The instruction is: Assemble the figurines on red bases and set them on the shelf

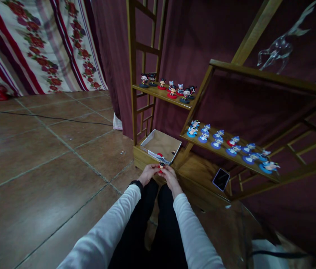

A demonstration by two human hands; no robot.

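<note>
Between my two hands is a small figurine (161, 167) with black hair and a red base. My left hand (148, 173) grips it from the left, a dark band around that wrist. From the other side my right hand (171, 177) closes its fingers on the same figurine. Just beyond the hands, an open cardboard box (162, 141) rests on the bottom board of the wooden shelf unit. Inside the box, near its front wall, lie a red round piece and another small figure, partly hidden.
Several red- and black-based figurines (172, 92) stand on the upper left shelf. Blue-toned figurines (217, 142) line the middle shelf. A phone (221, 179) lies on the lower board. A clear glass animal (278, 48) stands high on the right. A cable (45, 117) crosses the tiled floor.
</note>
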